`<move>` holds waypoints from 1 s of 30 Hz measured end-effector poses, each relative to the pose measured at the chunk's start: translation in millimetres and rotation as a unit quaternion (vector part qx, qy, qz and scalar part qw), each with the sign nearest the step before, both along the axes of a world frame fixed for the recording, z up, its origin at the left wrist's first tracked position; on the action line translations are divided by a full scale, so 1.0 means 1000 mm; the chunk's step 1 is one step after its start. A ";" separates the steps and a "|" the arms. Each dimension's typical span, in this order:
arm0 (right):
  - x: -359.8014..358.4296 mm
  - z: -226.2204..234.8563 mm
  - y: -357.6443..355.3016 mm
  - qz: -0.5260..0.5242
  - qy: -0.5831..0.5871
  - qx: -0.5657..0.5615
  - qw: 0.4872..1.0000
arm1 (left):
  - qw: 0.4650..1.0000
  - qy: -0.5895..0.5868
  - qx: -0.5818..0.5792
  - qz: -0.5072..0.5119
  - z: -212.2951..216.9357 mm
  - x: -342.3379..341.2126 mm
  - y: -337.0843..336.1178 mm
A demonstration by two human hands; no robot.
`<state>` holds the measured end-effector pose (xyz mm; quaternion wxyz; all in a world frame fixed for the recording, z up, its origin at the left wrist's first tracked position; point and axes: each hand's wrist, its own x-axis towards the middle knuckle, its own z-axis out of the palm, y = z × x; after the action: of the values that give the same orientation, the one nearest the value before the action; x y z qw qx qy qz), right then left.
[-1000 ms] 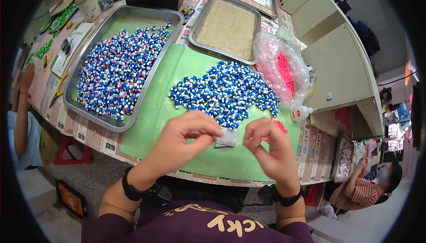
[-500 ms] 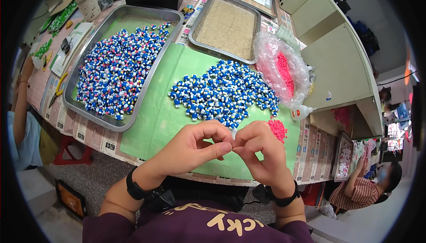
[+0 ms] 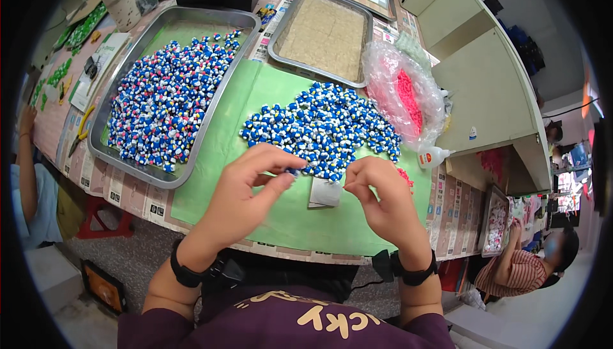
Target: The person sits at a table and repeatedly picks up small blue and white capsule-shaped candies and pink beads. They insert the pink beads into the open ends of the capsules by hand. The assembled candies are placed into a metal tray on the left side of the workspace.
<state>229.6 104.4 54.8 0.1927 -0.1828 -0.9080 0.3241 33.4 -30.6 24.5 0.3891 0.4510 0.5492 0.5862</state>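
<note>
Between the thumb and forefinger of my left hand (image 3: 246,193) is a small blue piece (image 3: 292,171), like those in the pile. My right hand (image 3: 383,196) is closed in a pinch; whatever its fingertips hold is too small to make out. A small whitish-grey card (image 3: 325,193) lies on the green sheet (image 3: 217,212) between my hands. Just beyond spreads a loose pile of small blue-and-white figures (image 3: 325,122) with yellow bits. Small pink pieces (image 3: 405,178) show partly behind my right hand.
A metal tray (image 3: 246,55) at left holds many blue, white and pink figures. Farther back sits a tray with a beige lining (image 3: 325,36). A plastic bag of pink pieces (image 3: 408,97) and a small white bottle (image 3: 432,157) stand right, beside a cabinet (image 3: 491,87). Yellow-handled pliers (image 3: 83,126) lie left.
My hands have parted from their joined pinch. The left has moved left and slightly up with the blue piece, the right a little right. The card between them has come into view.
</note>
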 end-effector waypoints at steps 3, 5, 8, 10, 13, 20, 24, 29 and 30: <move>-0.001 0.000 -0.002 0.024 -0.104 0.064 0.992 | 0.994 -0.085 -0.027 0.055 0.000 -0.003 -0.003; -0.004 -0.001 -0.003 0.022 -0.106 0.068 0.992 | 0.994 -0.097 -0.021 0.057 -0.002 -0.002 -0.004; -0.005 -0.001 -0.003 0.017 -0.111 0.076 0.991 | 0.996 -0.075 -0.020 0.033 -0.005 -0.004 -0.004; -0.006 -0.001 -0.002 0.019 -0.119 0.078 0.990 | 0.997 -0.064 -0.017 0.029 -0.005 -0.004 -0.004; -0.004 0.001 -0.001 0.011 -0.104 0.051 0.993 | 0.996 -0.085 -0.004 0.030 -0.004 -0.003 -0.002; -0.016 0.019 -0.020 -0.040 0.135 -0.162 0.977 | 0.965 -0.260 0.021 -0.009 0.001 0.014 0.011; -0.024 0.020 -0.027 -0.052 0.205 -0.185 0.960 | 0.956 -0.289 0.042 -0.016 0.006 0.024 0.017; -0.026 0.016 -0.028 -0.064 0.227 -0.186 0.954 | 0.960 -0.270 0.069 -0.002 0.005 0.029 0.016; -0.026 0.016 -0.029 -0.066 0.231 -0.189 0.952 | 0.960 -0.269 0.071 -0.001 0.005 0.030 0.015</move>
<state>203.7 75.7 70.3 0.3800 -0.1956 -0.7467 0.5097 62.9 -15.3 29.4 0.4897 0.3034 0.3807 0.7233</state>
